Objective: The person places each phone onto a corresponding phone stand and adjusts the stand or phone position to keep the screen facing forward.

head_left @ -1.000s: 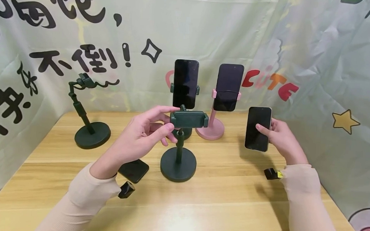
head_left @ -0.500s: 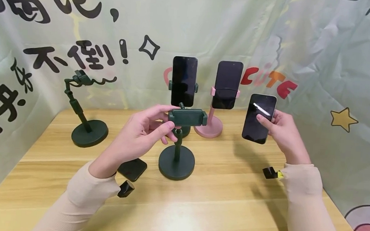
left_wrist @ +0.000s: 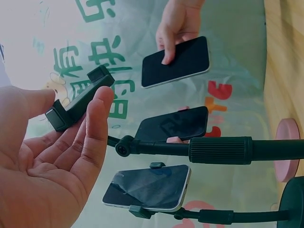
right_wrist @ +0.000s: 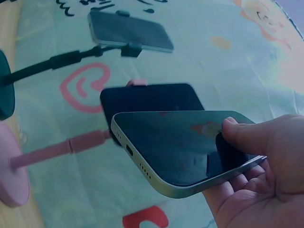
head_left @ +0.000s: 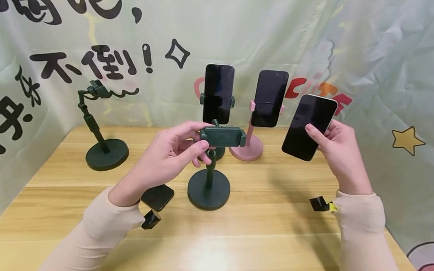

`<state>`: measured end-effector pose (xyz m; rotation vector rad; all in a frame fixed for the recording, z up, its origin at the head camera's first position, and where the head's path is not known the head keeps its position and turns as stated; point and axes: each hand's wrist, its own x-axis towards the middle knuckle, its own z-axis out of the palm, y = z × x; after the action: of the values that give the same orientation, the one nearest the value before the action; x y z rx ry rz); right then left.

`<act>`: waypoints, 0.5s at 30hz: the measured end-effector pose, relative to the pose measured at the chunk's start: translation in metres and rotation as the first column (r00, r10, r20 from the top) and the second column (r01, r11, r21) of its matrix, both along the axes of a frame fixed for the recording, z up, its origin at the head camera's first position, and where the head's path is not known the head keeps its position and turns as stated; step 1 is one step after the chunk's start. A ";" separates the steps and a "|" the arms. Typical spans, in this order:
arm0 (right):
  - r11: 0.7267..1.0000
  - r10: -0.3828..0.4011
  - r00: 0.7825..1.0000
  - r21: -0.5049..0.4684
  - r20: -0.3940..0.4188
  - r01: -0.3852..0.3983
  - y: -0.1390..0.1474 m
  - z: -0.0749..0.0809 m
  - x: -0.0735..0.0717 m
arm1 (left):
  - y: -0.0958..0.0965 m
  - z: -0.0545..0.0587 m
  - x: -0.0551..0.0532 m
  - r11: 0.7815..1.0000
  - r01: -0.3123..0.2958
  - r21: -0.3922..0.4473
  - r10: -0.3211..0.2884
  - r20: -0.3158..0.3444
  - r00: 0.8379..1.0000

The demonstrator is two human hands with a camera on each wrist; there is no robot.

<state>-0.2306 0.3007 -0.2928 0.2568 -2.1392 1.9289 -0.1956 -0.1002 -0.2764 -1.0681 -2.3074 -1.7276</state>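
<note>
My left hand [head_left: 167, 159] holds the left end of the clamp of a dark green phone stand [head_left: 208, 189], thumb in front and fingers behind. No phone sits in this clamp [left_wrist: 78, 102]. Out to the right and above the table, my right hand [head_left: 344, 155] grips a black-screened smartphone [head_left: 310, 126] by its right edge, thumb on the screen. The phone tilts, its top leaning right. In the right wrist view, the held phone [right_wrist: 185, 147] shows its light metal edge and bottom port.
Behind stand another green stand with a phone [head_left: 218, 94] and a pink stand [head_left: 247, 149] with a phone [head_left: 270, 98]. A green stand [head_left: 106, 154] is at the left. A dark phone [head_left: 158, 197] lies flat beneath my left wrist. A printed cloth [head_left: 153, 19] hangs behind the wooden table [head_left: 255, 237].
My right hand has lifted the smartphone higher, and the phone has tilted to the right. My left hand stays at the green stand's clamp. The head view has shifted slightly.
</note>
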 end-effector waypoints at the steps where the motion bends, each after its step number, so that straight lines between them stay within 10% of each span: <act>1: 1.000 0.001 1.000 -0.004 -0.008 -0.001 -0.001 0.001 0.000 | 0.000 0.000 0.000 1.000 0.003 0.003 -0.003 0.002 1.000; 15: 0.987 0.056 0.993 -0.142 -0.100 -0.070 -0.029 0.021 0.006 | 0.001 -0.001 -0.001 1.000 0.002 0.016 -0.002 -0.002 1.000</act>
<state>-0.2247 0.2712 -0.2721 0.3852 -1.9413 2.0522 -0.1963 -0.0992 -0.2769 -1.0696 -2.2887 -1.7418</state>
